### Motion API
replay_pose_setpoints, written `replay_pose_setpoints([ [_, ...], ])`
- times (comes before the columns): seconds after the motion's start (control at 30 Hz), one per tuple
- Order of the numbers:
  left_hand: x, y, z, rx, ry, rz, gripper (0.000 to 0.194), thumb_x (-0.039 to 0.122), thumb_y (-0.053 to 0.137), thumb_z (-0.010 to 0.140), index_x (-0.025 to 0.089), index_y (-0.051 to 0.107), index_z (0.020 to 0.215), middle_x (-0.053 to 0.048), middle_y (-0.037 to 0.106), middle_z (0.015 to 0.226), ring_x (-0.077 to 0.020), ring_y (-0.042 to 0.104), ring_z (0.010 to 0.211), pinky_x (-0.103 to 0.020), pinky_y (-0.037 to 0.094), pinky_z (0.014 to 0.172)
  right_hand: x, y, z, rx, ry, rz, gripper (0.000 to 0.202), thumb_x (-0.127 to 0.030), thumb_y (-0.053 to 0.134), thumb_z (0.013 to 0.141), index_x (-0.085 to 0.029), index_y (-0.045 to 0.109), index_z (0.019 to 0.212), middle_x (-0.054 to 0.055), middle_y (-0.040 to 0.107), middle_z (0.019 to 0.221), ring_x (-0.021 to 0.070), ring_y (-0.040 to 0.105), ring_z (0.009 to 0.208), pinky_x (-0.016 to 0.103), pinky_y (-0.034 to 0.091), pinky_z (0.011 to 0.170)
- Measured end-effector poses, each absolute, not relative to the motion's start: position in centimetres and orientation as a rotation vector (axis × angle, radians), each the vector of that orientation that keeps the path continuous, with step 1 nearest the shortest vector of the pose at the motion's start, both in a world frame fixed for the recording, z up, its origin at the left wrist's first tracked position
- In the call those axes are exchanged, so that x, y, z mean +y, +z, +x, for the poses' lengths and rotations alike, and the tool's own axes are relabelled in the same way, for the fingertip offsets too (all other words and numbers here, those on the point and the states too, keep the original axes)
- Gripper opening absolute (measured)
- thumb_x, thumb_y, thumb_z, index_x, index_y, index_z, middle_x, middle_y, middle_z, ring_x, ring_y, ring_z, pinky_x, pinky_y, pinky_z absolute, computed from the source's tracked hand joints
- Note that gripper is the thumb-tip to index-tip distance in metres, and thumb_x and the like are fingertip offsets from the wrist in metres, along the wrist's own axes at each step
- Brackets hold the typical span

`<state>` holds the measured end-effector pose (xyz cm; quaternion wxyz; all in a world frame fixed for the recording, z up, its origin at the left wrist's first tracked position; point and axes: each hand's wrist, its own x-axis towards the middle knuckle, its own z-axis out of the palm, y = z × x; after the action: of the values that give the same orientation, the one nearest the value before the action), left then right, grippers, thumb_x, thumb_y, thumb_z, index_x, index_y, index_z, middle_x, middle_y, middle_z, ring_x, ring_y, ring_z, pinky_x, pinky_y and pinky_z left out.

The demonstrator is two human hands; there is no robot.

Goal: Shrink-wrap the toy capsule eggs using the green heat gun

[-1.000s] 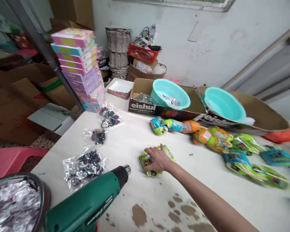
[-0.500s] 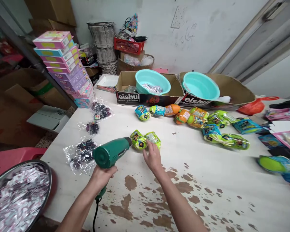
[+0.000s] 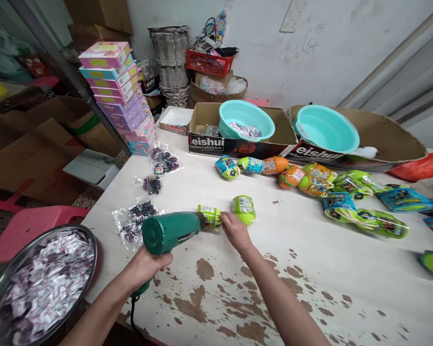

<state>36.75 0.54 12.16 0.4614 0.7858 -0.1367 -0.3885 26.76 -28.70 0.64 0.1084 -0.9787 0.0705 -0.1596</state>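
Note:
My left hand [image 3: 149, 266] is wrapped round the handle of a green heat gun [image 3: 175, 231]. Its dark nozzle points right, close to a green shrink-wrapped pack [image 3: 210, 215] on the table. At that pack's right end, the fingertips of my right hand [image 3: 235, 233] are pinched together. Just behind this hand stands another green wrapped pack [image 3: 244, 207] with a white printed label, apart from the first. The nozzle hides part of the first pack's left side.
Clear bags of dark pieces [image 3: 140, 214] lie left of the heat gun. A metal bowl of sachets [image 3: 94, 240] stands at the left edge. Behind are more wrapped packs [image 3: 250, 165], two turquoise basins [image 3: 270, 127] in cartons, and stacked boxes [image 3: 104, 56]. A cord [image 3: 133, 312] trails below.
The two green packs have come apart, and the one by the nozzle has turned. My right hand has closed at its end. The head view has swung left.

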Motion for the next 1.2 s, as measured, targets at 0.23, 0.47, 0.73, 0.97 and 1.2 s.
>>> replay_pose_setpoints([
  [0.23,1.4,15.2,36.6,-0.303,-1.126,1.708,0.009,0.026,0.064,0.07,0.018,0.062,0.074,0.001,0.059,0.071,-0.0134,0.053,0.057,-0.028,0.044,0.06,-29.5,3.0,21.9,0.16,-0.452,-2.445,0.021,-0.021,0.048,0.089,-0.022,0.061,0.104,0.009,0.067,0.109,0.0205,0.064,0.097,0.036,0.054,0.084],
  [0.47,2.9,17.5,32.5,-0.261,-1.153,1.661,0.014,0.027,0.063,0.075,0.019,0.065,0.087,0.001,0.063,0.077,-0.0137,0.054,0.057,-0.029,0.044,0.063,-28.8,3.3,14.8,0.748,-0.452,-1.535,0.028,-0.04,0.07,0.069,-0.019,0.064,0.087,0.006,0.071,0.084,0.0204,0.066,0.075,0.031,0.054,0.067],
  [0.73,0.3,19.1,26.6,-0.384,-1.178,1.698,0.009,0.027,0.065,0.069,0.019,0.064,0.073,0.0,0.062,0.072,-0.0168,0.054,0.067,-0.027,0.045,0.065,-25.7,1.8,9.8,0.904,-0.481,-1.035,0.046,-0.038,0.083,0.051,-0.019,0.063,0.087,0.004,0.072,0.08,0.0186,0.065,0.066,0.029,0.052,0.059],
  [0.97,0.0,18.0,23.9,-0.51,-1.338,1.747,0.018,0.036,0.065,0.069,0.018,0.063,0.07,-0.001,0.058,0.068,-0.0171,0.051,0.065,-0.028,0.045,0.063,-24.6,2.1,6.5,0.944,-0.509,-1.095,0.043,-0.043,0.081,0.052,-0.018,0.064,0.083,0.005,0.072,0.076,0.0202,0.066,0.065,0.032,0.054,0.061],
  [1.2,-1.7,17.7,22.8,-0.492,-1.2,1.911,0.021,0.038,0.066,0.065,0.017,0.062,0.068,0.0,0.055,0.059,-0.016,0.049,0.057,-0.028,0.043,0.056,-24.2,2.7,1.1,1.014,-0.496,-1.041,0.042,-0.041,0.08,0.055,-0.018,0.064,0.087,0.007,0.072,0.078,0.0223,0.066,0.064,0.033,0.055,0.057],
])
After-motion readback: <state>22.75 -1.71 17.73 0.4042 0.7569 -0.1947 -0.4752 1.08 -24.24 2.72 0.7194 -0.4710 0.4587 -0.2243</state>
